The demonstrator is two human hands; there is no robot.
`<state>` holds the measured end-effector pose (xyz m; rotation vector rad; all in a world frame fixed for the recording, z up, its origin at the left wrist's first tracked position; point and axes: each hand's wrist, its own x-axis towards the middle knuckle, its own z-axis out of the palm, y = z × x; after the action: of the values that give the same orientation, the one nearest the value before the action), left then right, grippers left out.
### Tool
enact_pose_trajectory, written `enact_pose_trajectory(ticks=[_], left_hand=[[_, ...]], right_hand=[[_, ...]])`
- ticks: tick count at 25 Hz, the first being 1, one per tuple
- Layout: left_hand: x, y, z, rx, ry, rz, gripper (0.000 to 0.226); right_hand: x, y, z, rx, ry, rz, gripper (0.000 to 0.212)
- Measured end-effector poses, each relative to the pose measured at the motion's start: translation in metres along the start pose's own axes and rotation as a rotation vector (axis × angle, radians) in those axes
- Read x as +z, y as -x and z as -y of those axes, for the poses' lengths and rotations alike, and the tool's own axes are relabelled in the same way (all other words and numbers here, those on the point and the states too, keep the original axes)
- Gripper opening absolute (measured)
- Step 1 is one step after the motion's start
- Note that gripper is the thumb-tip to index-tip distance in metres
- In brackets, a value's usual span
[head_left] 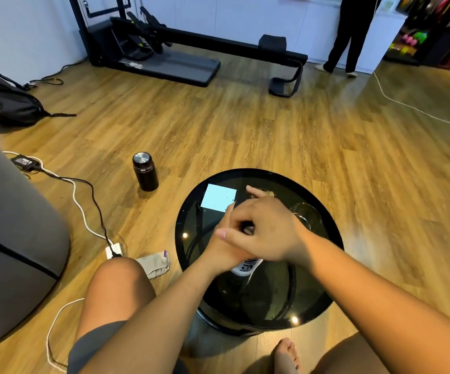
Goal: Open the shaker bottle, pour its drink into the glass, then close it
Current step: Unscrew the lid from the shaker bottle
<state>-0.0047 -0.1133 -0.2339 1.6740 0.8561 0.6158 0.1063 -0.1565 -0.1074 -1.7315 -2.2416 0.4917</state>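
Head view: both hands grip the shaker bottle mid-table.

Both arms are bare all the way up, with no sleeves. The left hand and the right hand have no rings, no watch and no bands on the wrists. The nails are short and plain. The person wears dark grey shorts that end above the knee, so the knees are bare. One bare foot shows at the bottom, with no sock or shoe and the toes easy to see.
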Motion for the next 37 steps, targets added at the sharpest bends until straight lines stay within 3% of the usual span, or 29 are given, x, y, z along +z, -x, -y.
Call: enact_pose_trajectory(ticks=[2,3,5,6,11,13,15,17,19,22,25,29,32,35,37], left_hand=[[-0.002,-0.001,0.005,-0.019,0.043,-0.031,0.088],[-0.003,-0.001,0.005,-0.037,0.047,-0.050,0.094],[-0.003,-0.001,0.005,-0.064,0.036,-0.051,0.091],[-0.002,-0.002,0.007,-0.072,0.014,-0.044,0.088],[-0.002,0.003,0.013,-0.164,-0.025,0.103,0.074],[-0.001,0.001,0.014,-0.110,0.008,0.106,0.064],[-0.002,0.000,0.009,-0.079,0.041,0.021,0.091],[-0.003,0.000,0.005,-0.119,0.066,-0.022,0.115],[-0.002,0.000,0.007,-0.098,0.069,-0.030,0.107],[0.001,0.000,0.013,-0.067,0.046,-0.060,0.092],[0.002,0.001,0.012,-0.047,0.046,-0.032,0.094],[0.003,0.002,0.015,-0.037,0.051,-0.026,0.080],[0.003,0.002,0.015,-0.038,0.049,-0.031,0.091],[0.001,0.000,0.013,-0.047,0.048,-0.040,0.100],[0.001,0.000,0.014,-0.045,0.052,-0.028,0.101]], right_hand=[[-0.010,-0.002,-0.005,0.095,-0.055,-0.125,0.055],[-0.014,-0.005,-0.008,0.209,0.061,-0.141,0.060],[-0.017,-0.011,-0.012,0.443,0.285,-0.034,0.064],[-0.016,-0.013,-0.011,0.458,0.320,0.008,0.063],[0.012,-0.008,0.016,0.012,0.170,0.041,0.037],[0.009,-0.006,0.016,-0.022,-0.017,-0.061,0.031],[-0.003,-0.011,0.003,0.104,0.037,-0.248,0.042],[-0.013,-0.016,-0.008,0.387,0.297,-0.149,0.058],[-0.008,-0.020,-0.015,0.505,0.287,0.004,0.056],[-0.014,-0.024,-0.024,0.401,0.204,0.039,0.039],[-0.017,-0.026,-0.019,0.240,0.133,0.064,0.028],[0.001,-0.023,-0.005,0.016,0.115,0.026,0.022],[-0.012,-0.022,-0.010,0.140,-0.017,-0.030,0.050],[-0.011,-0.017,-0.016,0.462,0.446,0.000,0.077],[-0.007,-0.013,-0.015,0.465,0.487,0.019,0.082]])
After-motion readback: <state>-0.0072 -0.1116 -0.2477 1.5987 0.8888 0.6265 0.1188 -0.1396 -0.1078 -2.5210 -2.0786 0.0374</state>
